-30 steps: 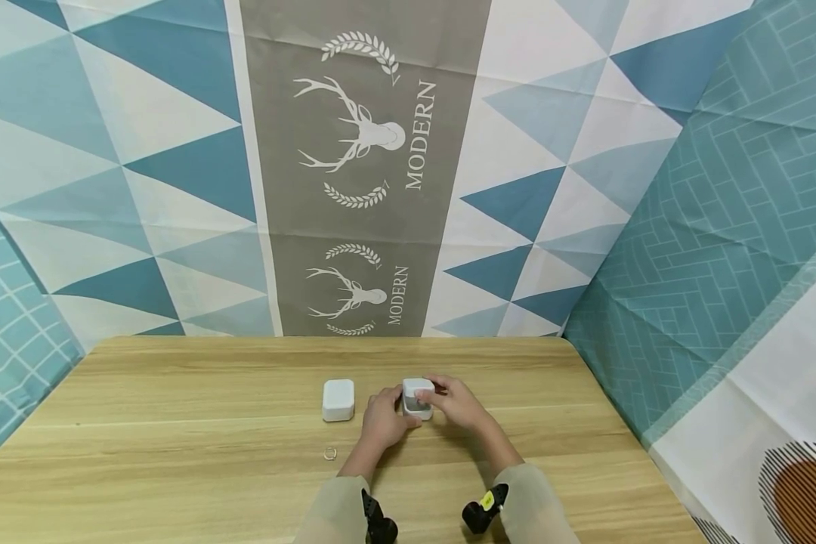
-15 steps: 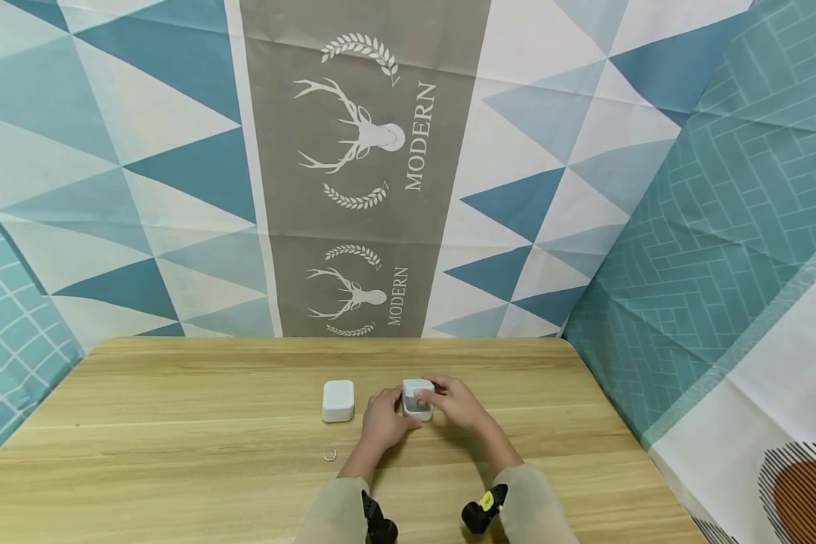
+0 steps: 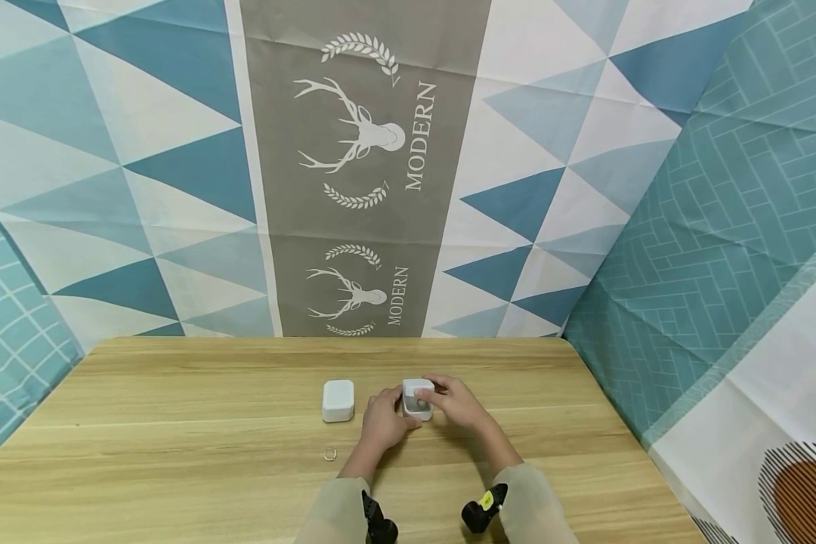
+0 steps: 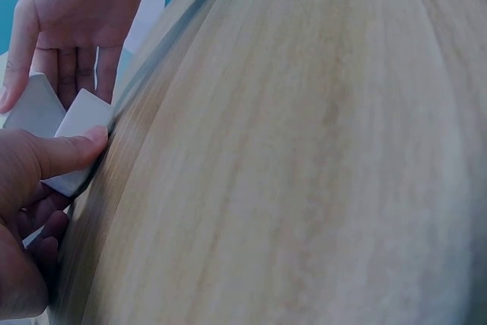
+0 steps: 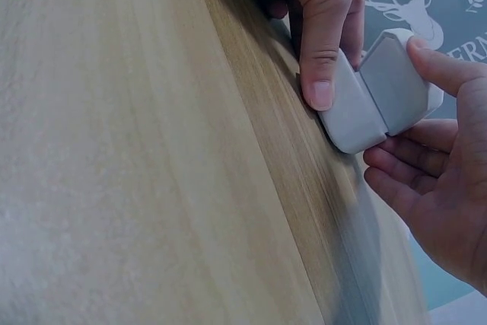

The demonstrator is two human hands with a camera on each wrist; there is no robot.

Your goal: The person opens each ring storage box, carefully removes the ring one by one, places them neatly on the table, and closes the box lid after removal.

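A small white ring box (image 3: 418, 415) stands on the wooden table with its hinged lid (image 5: 399, 85) raised. My left hand (image 3: 383, 423) grips the base, its thumb pressed against the near side, as the left wrist view also shows. On the other side, my right hand (image 3: 461, 402) holds the lid between thumb and fingers. What lies inside the box cannot be made out. Left of the hands sits a second white box (image 3: 338, 400), closed. A thin silvery ring (image 3: 329, 454) lies on the table nearer to me.
The wooden table (image 3: 177, 423) ends at a back edge against a patterned cloth wall (image 3: 353, 227). More printed cloth hangs at the left and right sides. Each sleeve carries a small black wrist camera (image 3: 476, 517).
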